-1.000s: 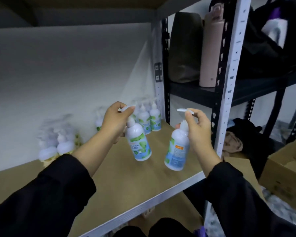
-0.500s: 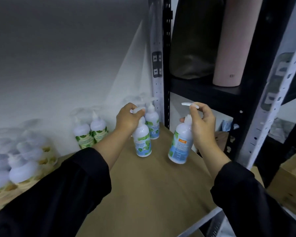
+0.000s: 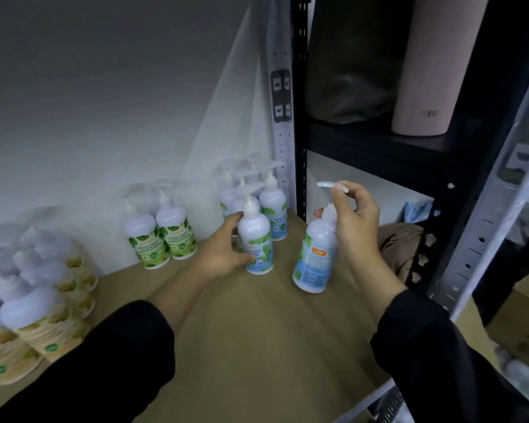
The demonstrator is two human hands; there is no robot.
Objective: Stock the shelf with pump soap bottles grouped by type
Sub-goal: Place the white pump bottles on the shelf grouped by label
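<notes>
Head view, listed near to far: two black sleeves (image 3: 110, 355) enter from the bottom corners over a tan shelf board (image 3: 257, 346) with a pale metal front edge. Left hand (image 3: 223, 250): fingers curled round the lower body of a blue-labelled soap bottle (image 3: 255, 239), which stands upright on the board, base down, label text partly readable ("WASH"). Right hand (image 3: 353, 222): fingers and thumb gripping the neck and pump of a second blue-labelled bottle (image 3: 315, 261); this one is tilted, its back label with an orange patch facing the camera, and its base seems just off the board (contact cannot be told for certain). The two bottles are near each other but apart. Far left, near edge: a cluster of yellow-labelled pump bottles (image 3: 34, 315), blurred, standing packed together. Further back against the white wall (image 3: 104, 102): a pair of green-labelled bottles (image 3: 162, 236) touching side by side. Back right corner, just behind the left hand's bottle: more blue-labelled bottles (image 3: 274, 209), grouped beside a grey perforated upright (image 3: 281, 117). Beyond that upright, on a neighbouring black rack (image 3: 379, 145): a dark bag (image 3: 355, 56) and a pink tumbler (image 3: 428, 71) on its upper shelf; below, brown cloth (image 3: 400, 242). Lower right, a cardboard box (image 3: 519, 319), partly cut off.
</notes>
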